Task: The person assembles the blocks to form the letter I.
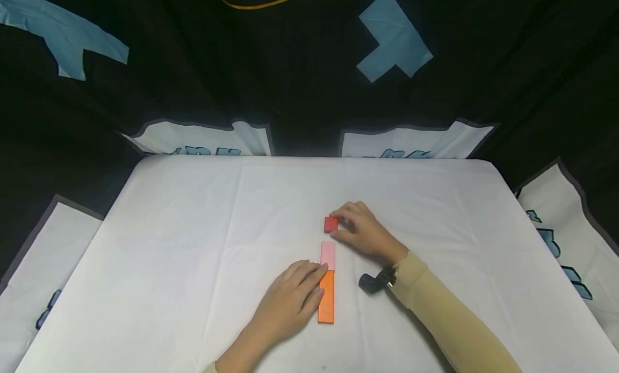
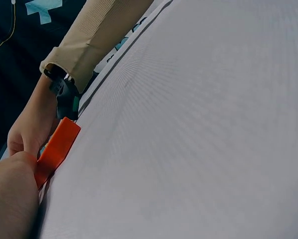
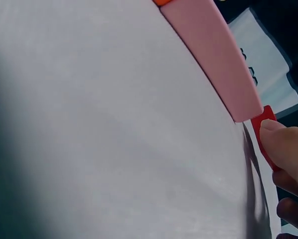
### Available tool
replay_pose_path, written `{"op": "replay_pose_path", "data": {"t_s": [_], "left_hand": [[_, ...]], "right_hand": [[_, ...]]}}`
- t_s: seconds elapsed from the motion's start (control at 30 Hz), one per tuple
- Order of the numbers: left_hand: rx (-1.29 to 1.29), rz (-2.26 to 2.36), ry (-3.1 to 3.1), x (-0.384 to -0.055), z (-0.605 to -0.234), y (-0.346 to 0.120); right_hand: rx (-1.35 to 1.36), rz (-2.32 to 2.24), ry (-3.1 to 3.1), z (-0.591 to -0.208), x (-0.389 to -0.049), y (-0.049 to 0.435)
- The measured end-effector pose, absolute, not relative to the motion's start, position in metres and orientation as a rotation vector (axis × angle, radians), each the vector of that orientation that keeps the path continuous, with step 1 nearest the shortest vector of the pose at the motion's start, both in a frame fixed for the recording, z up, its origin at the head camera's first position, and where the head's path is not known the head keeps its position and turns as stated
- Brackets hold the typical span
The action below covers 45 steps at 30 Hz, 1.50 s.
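Observation:
In the head view my right hand [image 1: 361,230] pinches a small red block [image 1: 331,224] between thumb and fingers, a short gap beyond a pink block [image 1: 328,256]. The right wrist view shows the thumb pressed on the red block [image 3: 265,132]. An orange block [image 1: 326,303], longer than the pink one, lies end to end with it in one line pointing away from me. My left hand [image 1: 290,298] lies along their left side, its index fingertip at the seam between them and its thumb at the orange block's edge. Its other fingers stretch forward side by side.
A white cloth covers the table [image 1: 169,244], whose far edge meets a black curtain [image 1: 309,83]. A dark wrist-worn device [image 1: 376,280] juts from the right wrist, close to the pink and orange blocks.

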<state>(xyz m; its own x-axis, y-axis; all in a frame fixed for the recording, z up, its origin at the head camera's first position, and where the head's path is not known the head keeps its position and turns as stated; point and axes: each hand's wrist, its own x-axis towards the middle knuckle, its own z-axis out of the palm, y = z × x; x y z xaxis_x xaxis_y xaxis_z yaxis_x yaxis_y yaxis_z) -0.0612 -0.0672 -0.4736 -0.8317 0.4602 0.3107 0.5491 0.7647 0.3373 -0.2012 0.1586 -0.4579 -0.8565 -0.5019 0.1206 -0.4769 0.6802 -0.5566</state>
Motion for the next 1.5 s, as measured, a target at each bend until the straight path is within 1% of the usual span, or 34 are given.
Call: {"op": "replay_pose_path", "data": {"t_s": [0.93, 1.5], "left_hand": [[-0.802, -0.618, -2.752, -0.061, -0.475, -0.067], [-0.795, -0.610, -2.758, -0.061, -0.475, -0.068]], "right_hand": [[-0.839, -0.873, 2.885, -0.468, -0.202, 0.159], [-0.795, -0.898, 2.886, -0.470, -0.202, 0.158]]}}
